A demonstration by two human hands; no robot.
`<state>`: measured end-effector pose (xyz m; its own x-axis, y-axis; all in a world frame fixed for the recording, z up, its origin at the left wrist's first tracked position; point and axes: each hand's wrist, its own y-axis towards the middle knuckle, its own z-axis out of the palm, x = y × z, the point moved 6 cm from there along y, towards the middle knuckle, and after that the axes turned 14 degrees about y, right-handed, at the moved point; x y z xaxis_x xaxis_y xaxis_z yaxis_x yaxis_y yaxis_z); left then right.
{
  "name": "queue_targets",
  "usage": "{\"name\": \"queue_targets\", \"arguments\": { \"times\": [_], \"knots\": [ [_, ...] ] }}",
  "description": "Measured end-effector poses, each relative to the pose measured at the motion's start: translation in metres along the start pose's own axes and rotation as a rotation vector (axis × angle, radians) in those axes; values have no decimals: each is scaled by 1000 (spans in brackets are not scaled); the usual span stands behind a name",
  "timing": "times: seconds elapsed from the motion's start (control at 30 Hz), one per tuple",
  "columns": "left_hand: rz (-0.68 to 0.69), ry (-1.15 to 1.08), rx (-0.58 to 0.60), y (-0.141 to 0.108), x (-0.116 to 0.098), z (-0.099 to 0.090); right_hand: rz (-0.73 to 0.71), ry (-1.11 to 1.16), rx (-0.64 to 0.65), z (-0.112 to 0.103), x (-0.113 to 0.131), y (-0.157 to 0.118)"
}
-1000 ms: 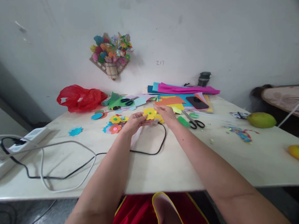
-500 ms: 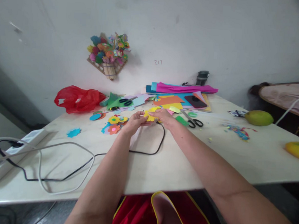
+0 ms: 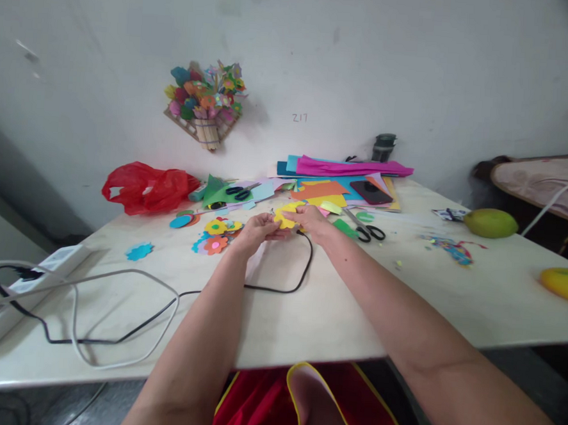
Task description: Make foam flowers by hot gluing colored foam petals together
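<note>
Between my two hands is a yellow paper flower point(image 3: 286, 218), held up just above the table point(image 3: 315, 326). My left hand point(image 3: 258, 231) pinches its left edge, and my right hand point(image 3: 312, 219) grips its right side with the thumb on top. Under the right hand a black cable point(image 3: 304, 265) ends in a plug or tip, partly hidden by the fingers and flower. Left of my hands lie several cut paper flowers, among them an orange one point(image 3: 216, 244) and a yellow one point(image 3: 216, 226). A blue paper flower point(image 3: 140, 251) lies apart, farther left.
Black-handled scissors point(image 3: 370, 233) lie right of my hands, another pair point(image 3: 240, 192) behind. Coloured paper sheets point(image 3: 319, 190) and a phone point(image 3: 370, 192) are at the back. A red plastic bag point(image 3: 148, 188), a power strip point(image 3: 29, 293) and a mango point(image 3: 491, 223) also sit on the table.
The yellow flower has turned or tilted slightly between my fingers. Both hands keep their hold in nearly the same place, and the rest looks the same.
</note>
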<state>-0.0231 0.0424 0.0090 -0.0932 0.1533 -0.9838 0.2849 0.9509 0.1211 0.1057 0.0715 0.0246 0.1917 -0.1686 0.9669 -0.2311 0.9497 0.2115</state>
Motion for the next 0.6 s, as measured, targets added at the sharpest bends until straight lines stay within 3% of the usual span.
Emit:
{"name": "queue_targets", "arguments": {
  "times": [0.13,0.6],
  "knots": [
    [-6,-5,-13,-1,-1,-1,84,69,13,1,2,-3],
    [-3,-1,-6,0,-1,0,59,75,-15,2,0,-2]
  ]
}}
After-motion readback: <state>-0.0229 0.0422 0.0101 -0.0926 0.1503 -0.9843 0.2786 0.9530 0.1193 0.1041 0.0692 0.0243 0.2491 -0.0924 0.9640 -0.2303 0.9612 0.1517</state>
